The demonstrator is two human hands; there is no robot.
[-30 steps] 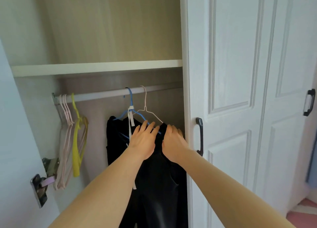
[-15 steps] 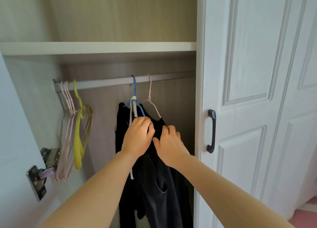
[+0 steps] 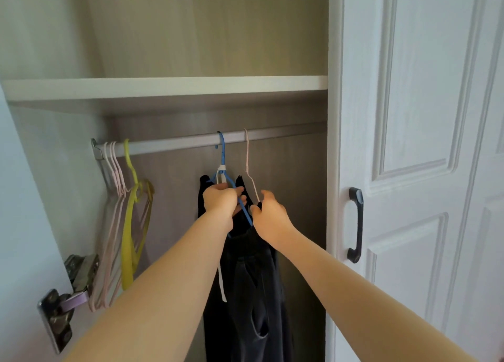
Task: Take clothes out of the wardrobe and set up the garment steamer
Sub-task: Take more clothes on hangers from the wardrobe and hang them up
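Metal of the door hinge [image 3: 65,296] is shining nearest, at about eight o'clock in the head view, and both forearms are reaching past it. At the centre, the left hand [image 3: 222,200] is curling its fingers round the shoulder of the blue hanger [image 3: 223,154], while the right hand [image 3: 268,215] is pinching the dark garment [image 3: 251,293] just beside it, below the pale wire hanger [image 3: 249,168]. Both hooks are sitting on the rail [image 3: 174,143] at twelve o'clock, so the clothes are hanging inside the wardrobe and are not yet out. I am counting two loaded hangers, about three pink empty hangers [image 3: 114,170] and one yellow hanger [image 3: 133,198] at ten o'clock, and one black door handle [image 3: 356,225] at three o'clock. The steamer is not showing. Risk, as I judge it: pulling forward without lifting could catch a hook on the rail, or the smooth cloth could be sliding off the thin wire.
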